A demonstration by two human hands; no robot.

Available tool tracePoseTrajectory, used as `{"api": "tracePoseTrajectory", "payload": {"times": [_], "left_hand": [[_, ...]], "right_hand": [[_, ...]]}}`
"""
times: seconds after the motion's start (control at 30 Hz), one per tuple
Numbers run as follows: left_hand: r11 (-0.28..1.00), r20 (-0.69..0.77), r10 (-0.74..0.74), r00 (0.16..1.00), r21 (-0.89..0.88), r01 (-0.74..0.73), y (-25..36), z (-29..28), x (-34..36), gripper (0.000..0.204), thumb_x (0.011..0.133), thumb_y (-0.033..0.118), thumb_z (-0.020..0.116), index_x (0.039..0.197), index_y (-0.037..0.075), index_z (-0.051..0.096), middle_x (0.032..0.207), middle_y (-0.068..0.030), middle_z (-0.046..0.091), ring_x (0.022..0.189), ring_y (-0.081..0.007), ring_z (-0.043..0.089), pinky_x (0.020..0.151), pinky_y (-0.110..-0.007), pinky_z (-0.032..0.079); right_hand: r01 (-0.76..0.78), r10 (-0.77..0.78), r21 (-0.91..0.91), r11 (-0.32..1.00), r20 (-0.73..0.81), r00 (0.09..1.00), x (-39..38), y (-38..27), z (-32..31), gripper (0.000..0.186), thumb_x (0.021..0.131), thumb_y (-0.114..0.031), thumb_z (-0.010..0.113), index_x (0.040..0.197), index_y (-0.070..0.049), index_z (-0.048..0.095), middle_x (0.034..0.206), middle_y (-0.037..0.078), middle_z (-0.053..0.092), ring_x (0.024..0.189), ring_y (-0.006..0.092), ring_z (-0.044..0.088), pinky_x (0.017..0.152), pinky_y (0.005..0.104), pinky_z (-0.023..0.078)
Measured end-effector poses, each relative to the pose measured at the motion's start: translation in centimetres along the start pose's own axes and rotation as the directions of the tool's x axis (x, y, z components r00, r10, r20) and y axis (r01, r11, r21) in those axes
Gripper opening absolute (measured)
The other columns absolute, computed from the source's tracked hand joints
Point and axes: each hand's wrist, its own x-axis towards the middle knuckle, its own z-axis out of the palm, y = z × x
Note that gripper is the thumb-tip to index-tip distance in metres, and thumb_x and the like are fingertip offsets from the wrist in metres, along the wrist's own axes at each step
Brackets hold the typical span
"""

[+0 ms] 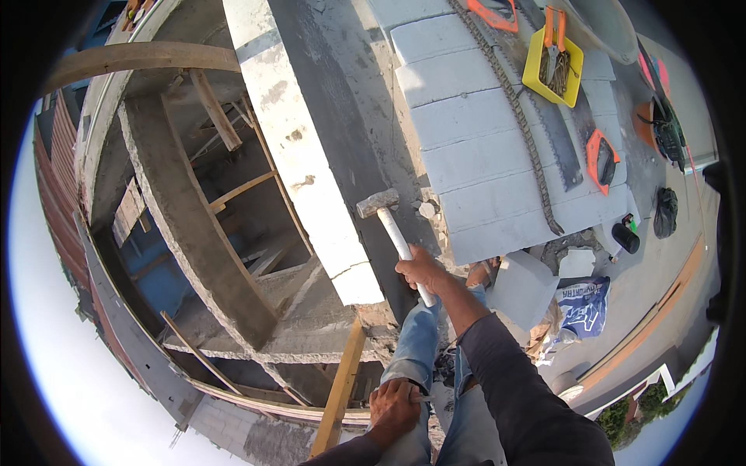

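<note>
My right hand point(423, 270) is closed round the white handle of a hammer point(398, 237). The hammer's dusty, blocky head lies over the dark ledge beside a bright white wall top point(299, 167). Lower down, my left hand point(395, 407) rests on my left knee with its fingers curled. A thin grey metal rod point(423, 398) sticks out from that fist on its right side; most of it is hidden by the fingers, so its exact kind does not show.
Pale blocks point(482, 147) lie to the right, bearing a twisted bar point(522, 116), an orange-handled saw point(601, 161) and a yellow tub point(553, 74) with nails and pliers. Leftward, a deep opening drops between concrete beams point(194, 225). A timber point(339, 388) stands near my left hand.
</note>
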Motion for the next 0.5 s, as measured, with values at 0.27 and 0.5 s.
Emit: {"api": "tracePoseTrajectory", "payload": {"times": [0.27, 0.5], "left_hand": [[0.997, 0.105, -0.080, 0.991, 0.013, 0.079, 0.6, -0.7, -0.5, 0.028, 0.099, 0.033, 0.060, 0.110, 0.011, 0.071, 0.121, -0.0085, 0.068, 0.122, -0.0329, 0.059, 0.103, -0.054, 0.042], [0.998, 0.080, -0.054, 0.995, -0.020, 0.056, 0.3, -0.3, -0.2, 0.026, 0.099, 0.033, 0.060, 0.108, 0.011, 0.070, 0.122, -0.0100, 0.068, 0.122, -0.0336, 0.059, 0.103, -0.055, 0.041]], "right_hand": [[-0.051, 0.041, 0.100, 0.994, 0.100, 0.994, 0.0, 0.2, -0.9, 0.028, 0.086, -0.006, 0.070, 0.110, -0.003, 0.056, 0.069, 0.004, 0.052, 0.048, 0.0127, 0.049, 0.038, 0.0342, 0.040], [-0.148, -0.009, 0.668, 0.730, 0.226, 0.974, 0.6, 2.0, -1.7, 0.040, 0.084, -0.008, 0.070, 0.121, -0.003, 0.055, 0.081, 0.008, 0.059, 0.056, 0.0158, 0.054, 0.044, 0.0359, 0.046]]}}
